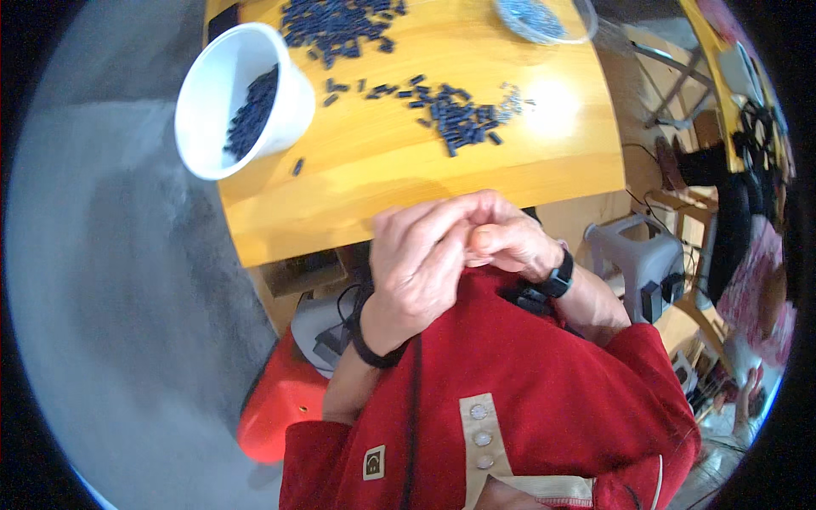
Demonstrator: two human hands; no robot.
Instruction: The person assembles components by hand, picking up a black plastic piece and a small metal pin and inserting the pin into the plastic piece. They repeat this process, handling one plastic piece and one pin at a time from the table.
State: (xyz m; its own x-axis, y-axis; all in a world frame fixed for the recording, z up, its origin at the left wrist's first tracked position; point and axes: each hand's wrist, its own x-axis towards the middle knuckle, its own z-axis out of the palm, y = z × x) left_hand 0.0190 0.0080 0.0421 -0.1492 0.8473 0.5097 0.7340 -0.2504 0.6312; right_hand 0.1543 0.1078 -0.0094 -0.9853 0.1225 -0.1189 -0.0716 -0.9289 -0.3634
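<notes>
My left hand (pixel 418 259) and my right hand (pixel 516 245) meet in front of my chest, just off the near edge of the wooden table (pixel 357 187). Their fingers are bent and pressed together; anything pinched between them is hidden. Beyond the hands lies a heap of small dark cylindrical pieces (pixel 459 119). Tiny silvery metal pieces (pixel 512 104) are scattered at its right side. One dark piece (pixel 297 167) lies alone near the table's left side.
A white bucket (pixel 297 93) partly filled with dark pieces leans at the table's left edge. A larger dark pile (pixel 336 25) lies farther back. At the far right is a clear round dish (pixel 574 21) of small shiny pieces. Grey stool (pixel 637 255) and red stool (pixel 280 404) flank me.
</notes>
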